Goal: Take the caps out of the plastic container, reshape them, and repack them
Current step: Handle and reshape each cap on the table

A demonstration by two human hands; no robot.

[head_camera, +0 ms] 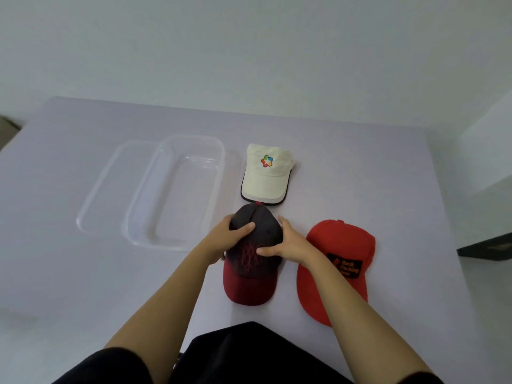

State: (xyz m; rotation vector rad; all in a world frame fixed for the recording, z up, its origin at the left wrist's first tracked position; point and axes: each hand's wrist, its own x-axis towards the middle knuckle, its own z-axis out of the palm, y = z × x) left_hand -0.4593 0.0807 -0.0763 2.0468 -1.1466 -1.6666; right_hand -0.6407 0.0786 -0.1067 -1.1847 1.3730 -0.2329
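My left grip (pixel 231 236) and right grip (pixel 289 242) both clamp the crown of the dark fabric cap with maroon brim (pixel 250 284), which sits on the pale bench (pixel 83 273) beside the clear plastic container (pixel 220 173).

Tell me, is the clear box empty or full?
Empty. The plastic container shows only its bare bottom; the white cap, red cap and dark cap sit outside it.

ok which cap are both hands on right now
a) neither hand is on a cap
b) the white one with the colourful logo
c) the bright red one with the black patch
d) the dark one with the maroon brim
d: the left hand and the right hand both grip the crown of the dark cap, while the white cap and the red cap lie untouched on the table.
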